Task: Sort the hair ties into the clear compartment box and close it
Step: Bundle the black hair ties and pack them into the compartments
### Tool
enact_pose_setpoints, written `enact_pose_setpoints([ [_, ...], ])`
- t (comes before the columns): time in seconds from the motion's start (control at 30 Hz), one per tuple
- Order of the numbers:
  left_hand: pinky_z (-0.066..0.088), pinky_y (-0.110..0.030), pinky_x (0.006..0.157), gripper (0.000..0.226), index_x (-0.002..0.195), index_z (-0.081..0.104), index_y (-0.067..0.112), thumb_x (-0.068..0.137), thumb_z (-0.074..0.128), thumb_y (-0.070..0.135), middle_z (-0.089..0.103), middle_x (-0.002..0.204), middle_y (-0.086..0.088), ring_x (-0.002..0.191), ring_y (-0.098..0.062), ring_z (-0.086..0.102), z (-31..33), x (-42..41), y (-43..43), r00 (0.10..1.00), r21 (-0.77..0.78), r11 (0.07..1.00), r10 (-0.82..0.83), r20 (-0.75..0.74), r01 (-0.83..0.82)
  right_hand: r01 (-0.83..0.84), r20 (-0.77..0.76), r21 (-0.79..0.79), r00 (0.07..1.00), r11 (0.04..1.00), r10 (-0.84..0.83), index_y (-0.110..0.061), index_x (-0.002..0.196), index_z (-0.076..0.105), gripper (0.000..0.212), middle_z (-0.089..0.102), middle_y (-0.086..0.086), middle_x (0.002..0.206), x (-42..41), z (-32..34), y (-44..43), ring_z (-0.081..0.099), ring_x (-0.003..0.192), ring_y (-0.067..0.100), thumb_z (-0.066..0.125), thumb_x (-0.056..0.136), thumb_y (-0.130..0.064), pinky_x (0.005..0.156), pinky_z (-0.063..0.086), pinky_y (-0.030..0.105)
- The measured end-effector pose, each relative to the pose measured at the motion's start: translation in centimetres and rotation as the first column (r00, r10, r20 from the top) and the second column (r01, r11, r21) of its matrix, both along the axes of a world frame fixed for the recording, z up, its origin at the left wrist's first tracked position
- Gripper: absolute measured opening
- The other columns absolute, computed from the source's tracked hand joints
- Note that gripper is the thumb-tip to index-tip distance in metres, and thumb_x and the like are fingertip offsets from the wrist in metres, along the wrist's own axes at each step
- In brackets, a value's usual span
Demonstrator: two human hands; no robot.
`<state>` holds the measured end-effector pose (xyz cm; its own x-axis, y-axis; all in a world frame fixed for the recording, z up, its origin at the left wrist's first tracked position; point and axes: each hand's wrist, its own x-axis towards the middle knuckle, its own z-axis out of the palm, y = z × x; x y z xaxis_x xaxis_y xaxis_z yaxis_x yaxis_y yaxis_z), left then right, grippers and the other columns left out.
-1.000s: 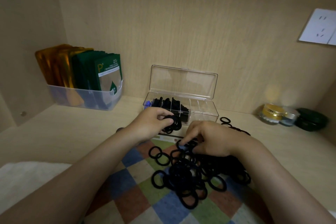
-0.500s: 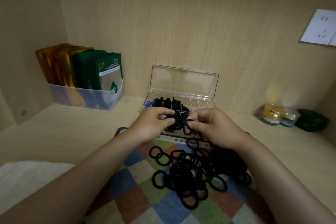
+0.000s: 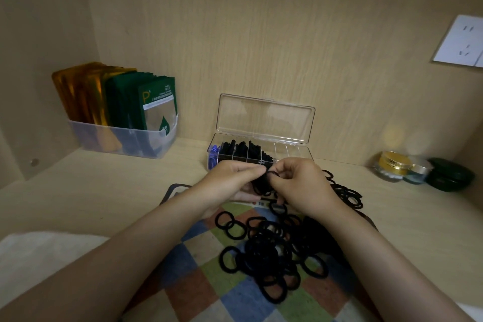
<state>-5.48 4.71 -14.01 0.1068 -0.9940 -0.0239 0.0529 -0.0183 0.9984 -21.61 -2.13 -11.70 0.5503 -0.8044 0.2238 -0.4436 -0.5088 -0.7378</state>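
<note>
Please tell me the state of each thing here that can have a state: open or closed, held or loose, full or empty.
clear compartment box: open, lid upright; left compartments filled, right ones look empty.
left hand: holds a bunch of black hair ties.
right hand: pinches a single tie at that bunch.
hair tie pile: loose on the checkered mat.
jars: lids on.

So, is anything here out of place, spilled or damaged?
Several black hair ties lie on the wooden shelf to the right of the right hand, off the checkered mat and apart from the main pile. Nothing looks damaged; the clear compartment box stands straight with its lid open.
</note>
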Motion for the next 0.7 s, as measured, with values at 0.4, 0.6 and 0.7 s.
enact_pose_setpoints([
  [0.4, 0.060, -0.028, 0.082, 0.044, 0.134, 0.058, 0.006, 0.091, 0.068, 0.008, 0.064, 0.131, -0.008, 0.105, -0.018, 0.071, -0.3, 0.3, -0.3, 0.999, -0.016, 0.999, 0.041, 0.025, -0.041, -0.027, 0.140, 0.222, 0.990, 0.975, -0.005, -0.010, 0.097, 0.055, 0.028, 0.062, 0.001, 0.058, -0.4, 0.6, -0.4, 0.053, 0.039, 0.010, 0.079, 0.083, -0.015, 0.036, 0.036, 0.017],
  [0.6, 0.058, -0.027, 0.087, 0.034, 0.127, 0.065, 0.013, 0.096, 0.059, 0.004, 0.071, 0.121, -0.006, 0.108, -0.020, 0.070, 0.2, 0.6, 0.3, 0.996, -0.058, 0.995, -0.087, -0.003, 0.086, -0.162, 0.119, 0.336, 0.984, 0.928, 0.129, -0.015, 0.118, 0.066, 0.030, 0.071, 0.008, 0.088, -1.1, 0.8, -0.3, 0.070, 0.064, 0.018, 0.074, 0.089, -0.020, 0.040, 0.048, 0.025],
  [0.7, 0.059, -0.029, 0.086, 0.035, 0.128, 0.064, 0.015, 0.095, 0.060, 0.004, 0.070, 0.123, -0.007, 0.108, -0.019, 0.070, 0.1, 0.6, 0.2, 0.997, -0.092, 0.993, -0.071, -0.022, 0.069, -0.221, 0.184, 0.469, 0.971, 0.855, 0.150, 0.000, 0.109, 0.071, 0.024, 0.074, 0.018, 0.090, -1.1, 0.7, 0.0, 0.072, 0.070, 0.018, 0.067, 0.093, -0.016, 0.047, 0.056, 0.025],
])
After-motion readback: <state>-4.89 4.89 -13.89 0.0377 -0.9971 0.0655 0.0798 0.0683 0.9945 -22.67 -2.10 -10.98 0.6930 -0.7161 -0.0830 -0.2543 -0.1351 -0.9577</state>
